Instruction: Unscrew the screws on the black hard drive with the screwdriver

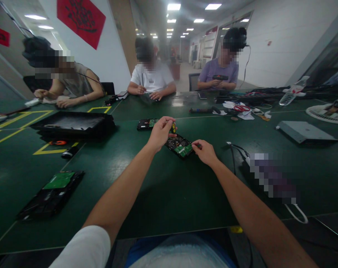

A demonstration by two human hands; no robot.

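A black device casing with a green circuit board (183, 150) lies open on the table in front of me. My left hand (160, 134) is closed around a short yellow-and-black screwdriver (174, 128), held upright over the far left part of the casing. Its tip is too small to make out. At the casing's right edge, my right hand (206, 152) has thumb and finger pinched together, touching the rim by the green board. Just behind my left hand sits a second black casing with a green board (143, 125), partly hidden by that hand.
Another opened casing (53, 193) lies at left, below a large black tray (74, 124). A silver box (307, 132), red scissors (241, 108), a plastic bottle (293, 91) and a black cable (233, 158) are at right. Three people sit across the green table (169, 208).
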